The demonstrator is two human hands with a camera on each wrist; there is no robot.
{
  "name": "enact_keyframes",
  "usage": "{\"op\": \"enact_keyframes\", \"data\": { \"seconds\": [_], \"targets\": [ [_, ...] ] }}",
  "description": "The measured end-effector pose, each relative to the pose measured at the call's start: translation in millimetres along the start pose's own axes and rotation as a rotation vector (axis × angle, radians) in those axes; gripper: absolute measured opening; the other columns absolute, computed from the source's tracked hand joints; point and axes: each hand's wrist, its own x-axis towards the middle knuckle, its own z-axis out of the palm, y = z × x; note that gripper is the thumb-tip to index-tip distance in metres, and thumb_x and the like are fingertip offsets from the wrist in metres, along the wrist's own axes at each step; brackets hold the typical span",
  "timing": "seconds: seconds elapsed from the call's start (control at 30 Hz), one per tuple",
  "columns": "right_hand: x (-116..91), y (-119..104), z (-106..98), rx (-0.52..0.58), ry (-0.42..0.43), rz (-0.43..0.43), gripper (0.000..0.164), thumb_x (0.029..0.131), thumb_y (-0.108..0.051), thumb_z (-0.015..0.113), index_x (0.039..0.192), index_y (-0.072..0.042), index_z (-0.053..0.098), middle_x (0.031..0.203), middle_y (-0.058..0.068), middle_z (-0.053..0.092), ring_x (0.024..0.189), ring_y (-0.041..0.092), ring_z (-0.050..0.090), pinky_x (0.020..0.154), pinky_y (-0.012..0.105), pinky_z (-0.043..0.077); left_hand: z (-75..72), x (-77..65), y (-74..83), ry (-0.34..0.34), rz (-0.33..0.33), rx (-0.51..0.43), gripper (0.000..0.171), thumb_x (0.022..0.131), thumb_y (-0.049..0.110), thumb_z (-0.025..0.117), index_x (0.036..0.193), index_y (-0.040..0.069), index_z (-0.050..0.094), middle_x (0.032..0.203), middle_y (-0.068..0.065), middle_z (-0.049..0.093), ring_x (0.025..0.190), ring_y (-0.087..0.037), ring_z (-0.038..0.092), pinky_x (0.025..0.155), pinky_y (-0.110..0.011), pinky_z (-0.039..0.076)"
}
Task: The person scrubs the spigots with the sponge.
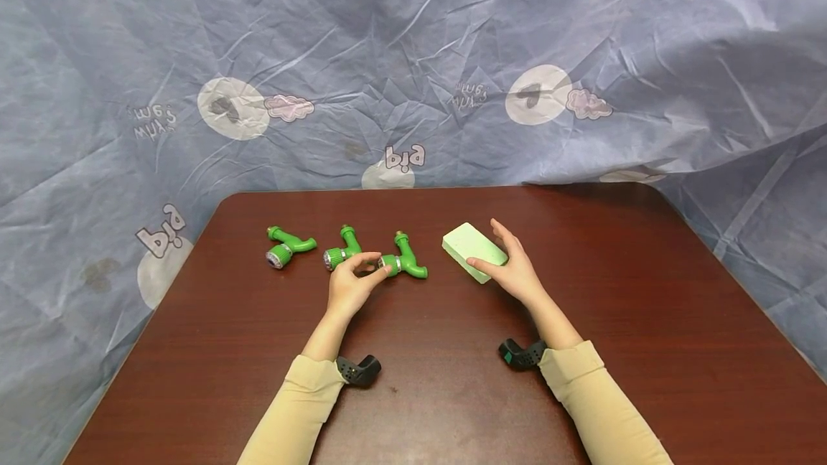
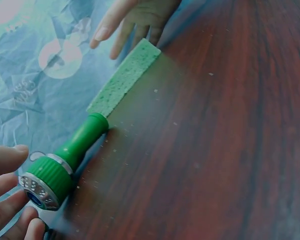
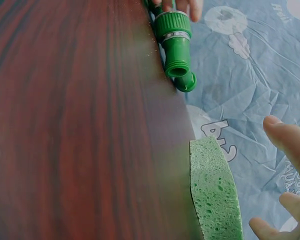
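Three green plastic taps lie in a row on the table: a left tap [image 1: 291, 244], a middle tap [image 1: 349, 237] and a right tap [image 1: 405, 260]. My left hand [image 1: 352, 285] is at the ribbed knob of the right tap, thumb and fingers spread apart. In the left wrist view the fingertips [image 2: 21, 196] come right up to the knob [image 2: 49, 180]. A pale green sponge [image 1: 474, 250] lies flat right of the taps. My right hand [image 1: 517, 271] hovers over its right side, fingers spread; in the right wrist view the thumb [image 3: 290, 142] stands off from the sponge [image 3: 215, 192].
The dark reddish wooden table [image 1: 426, 379] ends at a blue-grey patterned cloth [image 1: 388, 56] hanging behind it. Black straps with camera mounts sit on both wrists, a left wrist mount [image 1: 359, 371] and a right wrist mount [image 1: 520, 354], over beige sleeves.
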Motion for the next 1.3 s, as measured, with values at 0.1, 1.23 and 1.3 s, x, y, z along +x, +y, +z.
{"op": "enact_keyframes", "data": {
  "seconds": [0.1,1.23,1.3],
  "targets": [
    [0,2,0,0.0,-0.004,0.004,0.092,0.076,-0.028,0.079,0.149,-0.014,0.025,0.147,0.013,0.029,0.133,0.034,0.032,0.103,0.05,0.032,2.2,-0.5,-2.0,0.0,-0.007,0.026,0.04,0.076,0.027,0.079,0.111,0.013,0.07,0.107,-0.002,0.067,0.091,-0.019,0.065,0.07,-0.031,0.051],
    [-7,20,-5,-0.13,-0.022,0.03,0.072,0.071,-0.027,0.082,0.133,-0.009,0.051,0.132,0.014,0.047,0.116,0.029,0.044,0.095,0.044,0.037,7.8,-2.6,-15.6,-0.026,0.06,0.112,0.046,0.074,0.026,0.081,0.118,0.019,0.067,0.108,0.001,0.068,0.09,-0.014,0.066,0.073,-0.033,0.051],
    [-7,19,-6,-0.107,-0.009,0.016,0.07,0.072,-0.025,0.082,0.133,-0.009,0.052,0.13,0.014,0.047,0.115,0.029,0.044,0.093,0.042,0.037,7.3,-3.3,-15.3,-0.016,0.063,0.1,0.046,0.074,0.026,0.081,0.117,0.018,0.068,0.109,0.001,0.068,0.09,-0.014,0.066,0.074,-0.034,0.052]
  ]
}}
